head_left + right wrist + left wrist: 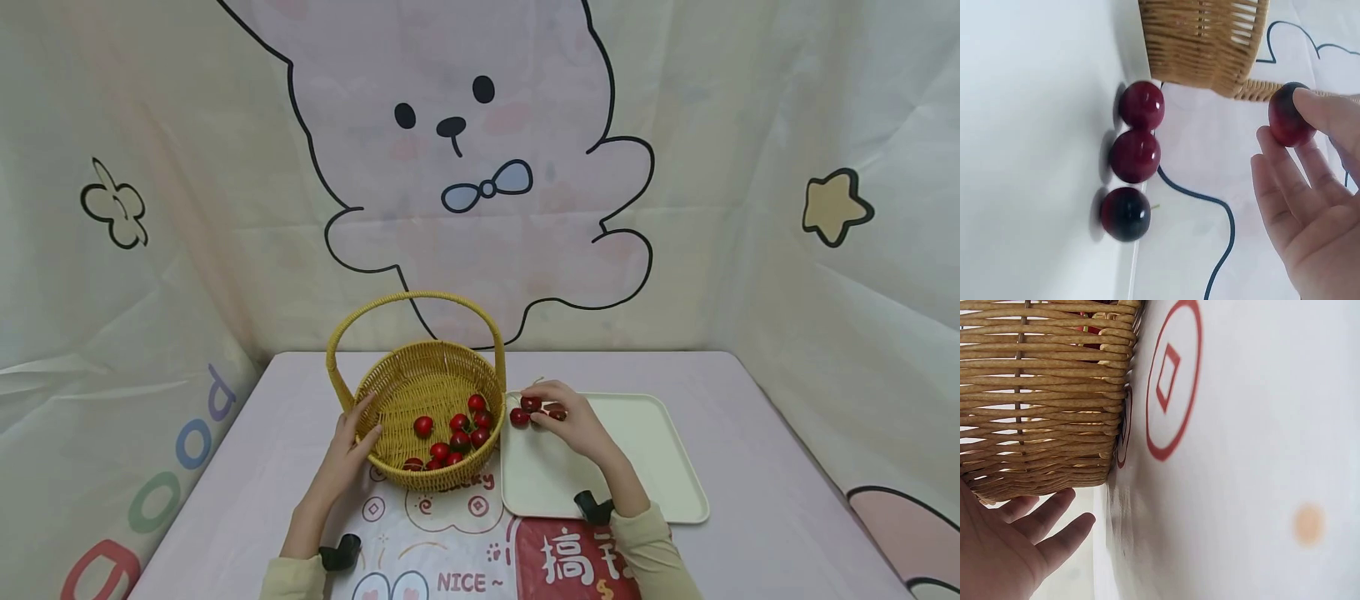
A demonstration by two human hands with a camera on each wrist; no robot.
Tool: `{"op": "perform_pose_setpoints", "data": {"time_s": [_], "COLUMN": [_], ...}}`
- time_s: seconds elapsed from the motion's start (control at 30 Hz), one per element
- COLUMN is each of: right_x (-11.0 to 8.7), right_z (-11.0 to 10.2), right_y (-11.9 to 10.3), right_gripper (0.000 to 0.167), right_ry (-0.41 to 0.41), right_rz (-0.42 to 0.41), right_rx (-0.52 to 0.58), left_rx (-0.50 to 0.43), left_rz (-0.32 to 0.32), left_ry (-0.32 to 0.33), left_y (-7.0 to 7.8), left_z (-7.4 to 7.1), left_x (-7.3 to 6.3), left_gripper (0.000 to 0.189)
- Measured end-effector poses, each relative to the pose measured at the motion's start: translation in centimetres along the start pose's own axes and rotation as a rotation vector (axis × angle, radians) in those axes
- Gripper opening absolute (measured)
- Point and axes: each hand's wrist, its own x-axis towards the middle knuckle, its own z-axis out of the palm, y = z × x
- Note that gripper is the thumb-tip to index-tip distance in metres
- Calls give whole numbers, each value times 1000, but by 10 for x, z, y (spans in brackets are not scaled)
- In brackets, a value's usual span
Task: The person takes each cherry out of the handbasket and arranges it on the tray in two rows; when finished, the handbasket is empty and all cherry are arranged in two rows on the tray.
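Note:
My left hand (347,457) grips the left rim of a round yellow wicker basket (408,367), thumb over the edge. In the left wrist view its fingers (1063,544) lie along the outside of the woven wall. Several red cherries (459,440) are in the basket, mostly toward its front right. Over the left end of a white tray (622,467), my right hand (573,421) pinches a dark red cherry (1286,122) between thumb and fingertips. Three more cherries (1135,156) lie in a row on the tray in the right wrist view, one with a short stem.
The basket's tall arched handle (416,295) rises above it. The tray stands right beside the basket. A printed mat (465,558) with drawings and lettering covers the front of the table, and a cloth backdrop (690,208) with a cartoon bear surrounds it.

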Motion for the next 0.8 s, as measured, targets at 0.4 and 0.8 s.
{"op": "perform_pose_setpoints", "data": {"time_s": [0.4, 0.8], "right_x": [-12, -25], "right_z": [-18, -33], "right_y": [62, 93], "right_gripper": [34, 36], "right_ry": [56, 61], "right_rz": [48, 171], "right_rx": [-36, -128], "left_rx": [-5, -6], "left_rz": [8, 5], "left_ry": [-1, -3], "left_y": [-1, 0], "left_z": [0, 0], "left_x": [1, 1], "left_gripper": [57, 57]}}
